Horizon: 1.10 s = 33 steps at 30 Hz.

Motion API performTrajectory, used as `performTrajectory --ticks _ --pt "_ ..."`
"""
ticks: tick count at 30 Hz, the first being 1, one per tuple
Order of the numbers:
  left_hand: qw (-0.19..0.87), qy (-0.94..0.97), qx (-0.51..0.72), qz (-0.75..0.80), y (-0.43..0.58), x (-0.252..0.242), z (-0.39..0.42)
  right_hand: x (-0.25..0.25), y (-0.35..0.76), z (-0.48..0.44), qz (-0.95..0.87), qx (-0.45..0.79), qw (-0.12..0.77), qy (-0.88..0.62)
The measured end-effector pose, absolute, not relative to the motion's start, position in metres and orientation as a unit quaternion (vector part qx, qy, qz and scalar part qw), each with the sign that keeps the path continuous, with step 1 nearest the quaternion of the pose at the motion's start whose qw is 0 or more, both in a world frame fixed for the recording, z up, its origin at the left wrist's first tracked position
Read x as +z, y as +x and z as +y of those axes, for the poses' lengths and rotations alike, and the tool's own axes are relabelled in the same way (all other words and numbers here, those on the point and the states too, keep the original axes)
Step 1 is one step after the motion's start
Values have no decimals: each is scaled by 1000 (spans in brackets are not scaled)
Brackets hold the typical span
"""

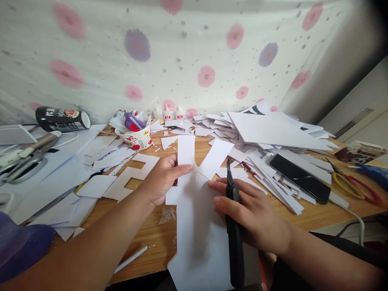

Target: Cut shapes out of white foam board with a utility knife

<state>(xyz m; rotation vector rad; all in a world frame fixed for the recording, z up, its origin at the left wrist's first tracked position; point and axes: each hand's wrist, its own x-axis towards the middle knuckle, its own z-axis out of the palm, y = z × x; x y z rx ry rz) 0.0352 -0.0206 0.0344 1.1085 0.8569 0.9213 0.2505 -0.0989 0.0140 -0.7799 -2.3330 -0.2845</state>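
A white foam board (200, 246) stretches from the table toward me, with two arms branching in a Y at its far end. My left hand (162, 176) pinches the left arm near the fork, thumb on top and fingers underneath. In my right hand (254, 214) is a black utility knife (235, 242), held between the fingers with its blade pointing away from me. The fingertips of that hand also rest on the board, just right of the fork. A thin line runs across the base of the right arm.
White offcuts (115, 161) cover the wooden table (145, 250). A paper bowl (136, 139) holds tools, with small glue bottles (167, 114) behind. Right are a stack of boards (275, 131), a phone (300, 178) and pliers (354, 186). Scissors (26, 165) and a black canister (62, 119) lie left.
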Motion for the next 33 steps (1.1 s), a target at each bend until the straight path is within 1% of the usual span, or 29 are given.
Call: performTrajectory --ticks 6,10,14,19,25,33 --pt "686 482 413 355 33 33 -19 12 250 -96 -888 -132 330 -292" --pt "672 493 411 369 33 34 -21 8 253 -96 -886 -112 355 -276" --pt "632 519 409 405 35 35 -25 1 254 -97 -851 -86 384 -348" --pt "620 519 425 407 36 33 -25 2 247 -93 -815 -57 402 -413" --pt "610 521 439 404 37 30 -25 9 236 -85 -750 62 471 -461" --pt "587 541 432 419 37 29 -24 12 233 -83 -713 157 500 -466"
